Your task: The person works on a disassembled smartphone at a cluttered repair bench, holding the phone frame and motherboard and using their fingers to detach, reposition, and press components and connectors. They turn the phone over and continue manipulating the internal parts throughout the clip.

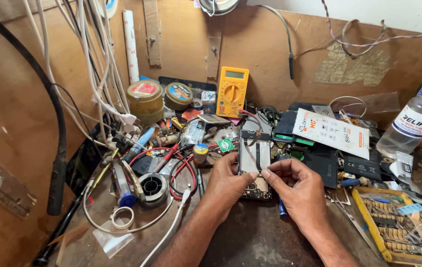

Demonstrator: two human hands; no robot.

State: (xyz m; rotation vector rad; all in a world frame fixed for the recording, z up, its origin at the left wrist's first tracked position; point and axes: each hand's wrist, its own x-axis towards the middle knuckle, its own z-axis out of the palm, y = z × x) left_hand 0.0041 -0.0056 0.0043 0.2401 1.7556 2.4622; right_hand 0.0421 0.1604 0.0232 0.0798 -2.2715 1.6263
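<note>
Straight ahead, at twelve o'clock from your hands, a yellow multimeter (232, 91) leans against the brown back wall. At about eleven o'clock stand two round tins: the taller one (145, 101) has a red-and-white label on its lid, the lower one (178, 95) a blue-and-orange label. Toward one o'clock a white rectangular package (330, 132) with orange and black print lies tilted over dark flat parts. At two o'clock a clear plastic bottle (412, 125) with a white label and dark lettering lies slanted near the right edge of the desk (250, 237). At four o'clock sits a yellow tray (398, 227) of small parts, with a pale blue tag on it.

Dead centre lies the opened smartphone (255, 160), back cover off, long axis running from six to twelve o'clock. Your left hand (227, 185) holds its lower left edge, thumb pressed on the inner frame; the grip is closed on the phone. Your right hand (295, 183) comes in from four o'clock, its curled fingertips meeting the left thumb on the lower part of the phone, touching it rather than wrapping it.
</note>
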